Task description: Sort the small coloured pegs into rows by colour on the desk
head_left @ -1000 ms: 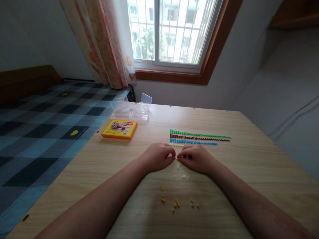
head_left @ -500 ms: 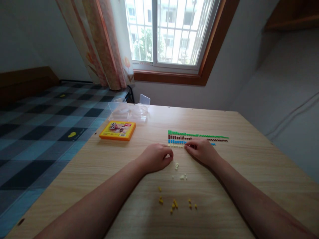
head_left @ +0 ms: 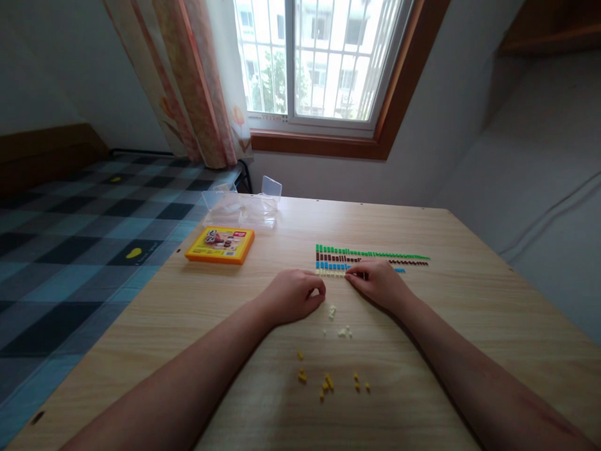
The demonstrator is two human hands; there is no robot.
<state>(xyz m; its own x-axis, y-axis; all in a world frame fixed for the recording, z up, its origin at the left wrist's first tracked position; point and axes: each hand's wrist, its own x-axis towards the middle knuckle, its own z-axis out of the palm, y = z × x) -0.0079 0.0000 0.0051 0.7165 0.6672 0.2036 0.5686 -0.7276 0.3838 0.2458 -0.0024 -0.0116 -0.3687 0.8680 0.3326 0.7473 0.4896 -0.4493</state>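
My left hand point(head_left: 295, 297) rests on the table with its fingers curled in and nothing visible in them. Its extended index finger reaches the left end of a row of tiny cream blocks point(head_left: 331, 274). At the right end of that row, my right hand point(head_left: 376, 283) pinches what looks like a small cream block, mostly hidden by the fingertips. Rows of blue blocks point(head_left: 328, 266), dark brown blocks point(head_left: 328, 257) and green blocks point(head_left: 375, 254) run just behind. The right hand covers part of the blue and brown rows. Loose cream blocks point(head_left: 332, 311) lie between my forearms.
Several loose yellow blocks point(head_left: 328, 383) lie nearer me on the wooden table point(head_left: 225, 388). To the left is a yellow-orange box point(head_left: 220, 245), with a clear plastic case point(head_left: 244, 211) behind it. A bed with a checked cover point(head_left: 84, 250) adjoins the table's left side.
The view has shifted very slightly. Both hands keep their places at the cream row, and the blocks look unchanged.
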